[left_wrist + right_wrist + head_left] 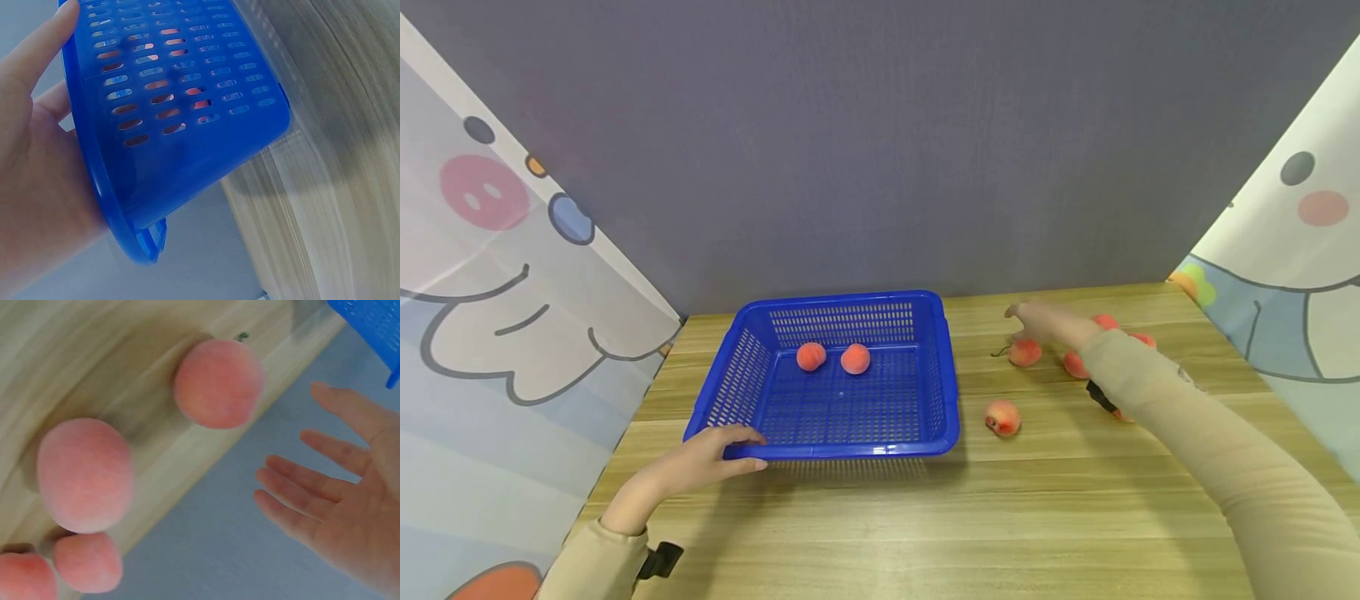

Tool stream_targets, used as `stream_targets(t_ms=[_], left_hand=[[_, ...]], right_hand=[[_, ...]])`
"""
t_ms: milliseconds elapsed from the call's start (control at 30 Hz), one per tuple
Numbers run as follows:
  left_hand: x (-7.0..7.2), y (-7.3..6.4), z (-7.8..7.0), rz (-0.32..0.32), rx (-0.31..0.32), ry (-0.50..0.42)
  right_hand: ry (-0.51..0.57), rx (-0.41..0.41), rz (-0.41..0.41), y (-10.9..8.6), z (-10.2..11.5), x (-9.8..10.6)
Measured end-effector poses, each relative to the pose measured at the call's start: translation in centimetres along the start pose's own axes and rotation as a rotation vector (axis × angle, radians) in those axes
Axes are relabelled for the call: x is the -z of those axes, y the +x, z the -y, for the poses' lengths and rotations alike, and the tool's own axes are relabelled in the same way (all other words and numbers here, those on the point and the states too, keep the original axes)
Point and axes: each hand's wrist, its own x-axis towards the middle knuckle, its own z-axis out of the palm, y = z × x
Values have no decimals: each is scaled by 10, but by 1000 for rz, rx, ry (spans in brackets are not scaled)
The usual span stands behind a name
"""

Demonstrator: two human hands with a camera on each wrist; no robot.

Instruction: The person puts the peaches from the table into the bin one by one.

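My left hand (696, 462) grips the near rim of a blue plastic basket (850, 452) at its left corner, thumb outside and fingers over the edge. In the left wrist view the hand (44, 162) lies along the rim, beside the slotted basket wall (187, 150). Two peaches (811, 357) lie on the basket floor. Over to the right, my right hand (1047, 322) hovers by a peach with a thin stem (1025, 354). The right wrist view has that hand (344, 506) with spread fingers and nothing in them, apart from the nearest peach (220, 384).
A peach with a dark blemish (1003, 418) lies just right of the basket. Several more peaches (1076, 365) cluster under and beyond my right forearm on the wooden table (880, 525). A grey panel (880, 150) rises behind; cartoon-printed sheets (550, 350) flank both sides.
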Motion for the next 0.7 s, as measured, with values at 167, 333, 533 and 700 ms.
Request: stream_targets(t_ms=[167,333,533,700], left_hand=[[-1,0,1,3,3,0],[-3,-1,3,4,19,1],[-3,-1,3,0,16,2],[-2,-1,1,-2,3,1]], right_hand=[[29,-10,-5,-2,-4,-8],[29,-1,19,0,-10,-17],[-2,19,26,5,-15,-27],[-11,58,9,6,-17,-32]])
